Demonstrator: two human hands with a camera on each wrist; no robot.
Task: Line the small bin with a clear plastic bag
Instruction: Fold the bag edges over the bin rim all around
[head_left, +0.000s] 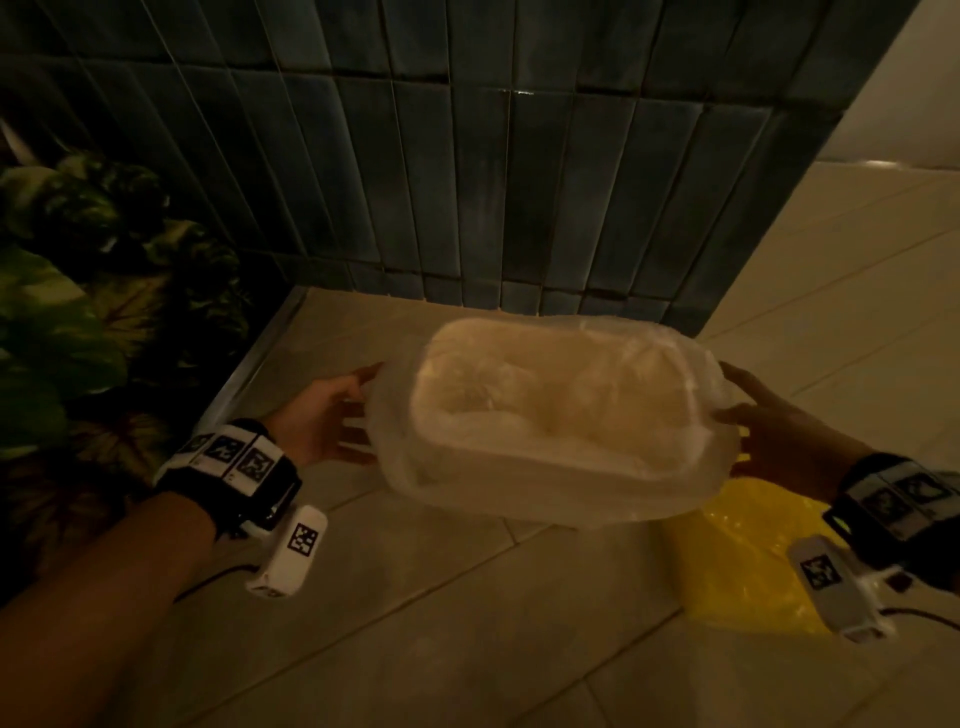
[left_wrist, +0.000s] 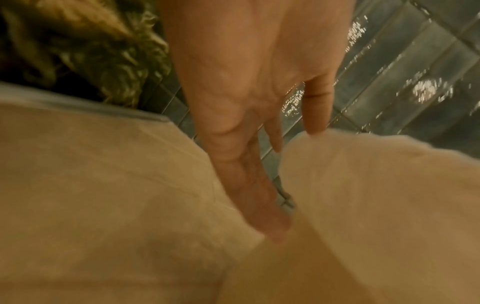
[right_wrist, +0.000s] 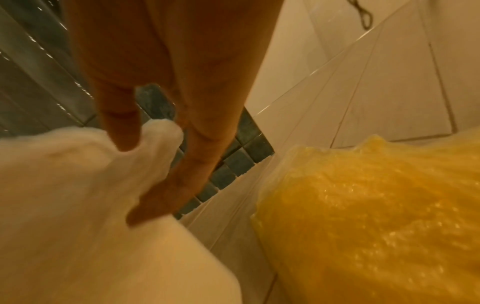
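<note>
A small white oblong bin (head_left: 519, 483) sits just above the floor tiles in front of the dark tiled wall. A clear plastic bag (head_left: 550, 395) fills its inside and is folded down over the rim and walls. My left hand (head_left: 366, 415) touches the bin's left end with spread, straight fingers (left_wrist: 254, 195), the bagged wall (left_wrist: 376, 195) beside them. My right hand (head_left: 730, 415) lies against the right end. Its thumb (right_wrist: 124, 131) rests on the bag (right_wrist: 64, 185) at the rim, and its straight fingers (right_wrist: 182, 174) run down the side.
A crumpled yellow plastic bag (head_left: 743, 561) lies on the floor under my right wrist, also seen in the right wrist view (right_wrist: 363, 216). Leafy plants (head_left: 78, 312) stand at the left behind a metal strip (head_left: 249, 369). The blue-grey tiled wall (head_left: 519, 182) rises just behind the bin.
</note>
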